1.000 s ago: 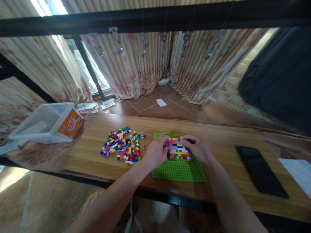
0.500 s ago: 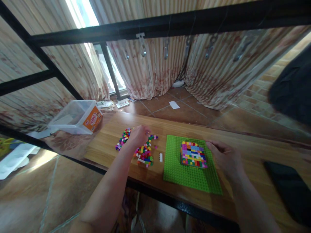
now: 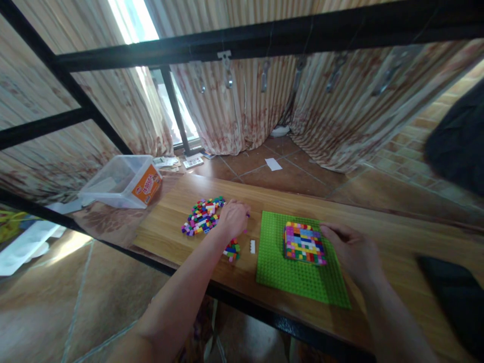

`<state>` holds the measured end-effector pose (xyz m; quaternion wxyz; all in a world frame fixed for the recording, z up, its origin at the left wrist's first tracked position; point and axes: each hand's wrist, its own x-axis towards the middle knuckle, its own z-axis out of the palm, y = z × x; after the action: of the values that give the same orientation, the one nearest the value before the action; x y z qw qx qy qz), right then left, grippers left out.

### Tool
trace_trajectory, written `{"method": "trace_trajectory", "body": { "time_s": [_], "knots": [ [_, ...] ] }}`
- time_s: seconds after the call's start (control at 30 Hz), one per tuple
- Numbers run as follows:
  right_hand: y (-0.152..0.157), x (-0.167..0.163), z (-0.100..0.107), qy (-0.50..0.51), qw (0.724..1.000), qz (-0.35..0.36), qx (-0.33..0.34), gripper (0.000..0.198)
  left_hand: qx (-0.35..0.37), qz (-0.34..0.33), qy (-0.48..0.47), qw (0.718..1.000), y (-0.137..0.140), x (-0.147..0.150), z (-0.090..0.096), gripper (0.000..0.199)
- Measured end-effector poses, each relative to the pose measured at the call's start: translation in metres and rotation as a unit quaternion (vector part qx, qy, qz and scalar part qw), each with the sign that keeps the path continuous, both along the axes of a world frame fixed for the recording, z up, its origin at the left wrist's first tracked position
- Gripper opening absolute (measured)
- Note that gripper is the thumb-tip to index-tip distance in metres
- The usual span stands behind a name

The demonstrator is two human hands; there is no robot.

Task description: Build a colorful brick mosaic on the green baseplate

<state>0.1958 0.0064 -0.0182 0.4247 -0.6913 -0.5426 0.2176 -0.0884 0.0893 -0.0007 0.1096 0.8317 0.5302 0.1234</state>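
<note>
A wooden worktop (image 3: 181, 212) carries a green baseplate (image 3: 298, 275) with a multicoloured brick block (image 3: 304, 243) on it. At nine o'clock, the left hand (image 3: 233, 218) curls loosely over loose bricks (image 3: 202, 216). At three o'clock, the right hand (image 3: 353, 250) rests open, fingertips beside the block.

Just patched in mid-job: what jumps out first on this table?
A bright green baseplate lies mid-table, bearing a multicoloured brick block that the right hand rests beside. Left of it the left hand sits on a pile of loose coloured bricks; a clear plastic tub stands far left.
</note>
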Motion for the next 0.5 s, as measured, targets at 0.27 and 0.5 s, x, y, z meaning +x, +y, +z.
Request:
{"method": "trace_trajectory", "body": {
  "time_s": [0.27,0.5],
  "knots": [
    [-0.001,-0.013,0.008,0.031,0.998,-0.022,0.058,0.025,-0.048,-0.016,-0.207,0.977,-0.005,0.014,0.008,0.015],
    [-0.009,-0.051,0.027,0.063,0.982,0.135,0.114,0.02,-0.382,-0.031,-0.565,0.731,-0.034,0.052,0.012,0.019]
  ]
}}
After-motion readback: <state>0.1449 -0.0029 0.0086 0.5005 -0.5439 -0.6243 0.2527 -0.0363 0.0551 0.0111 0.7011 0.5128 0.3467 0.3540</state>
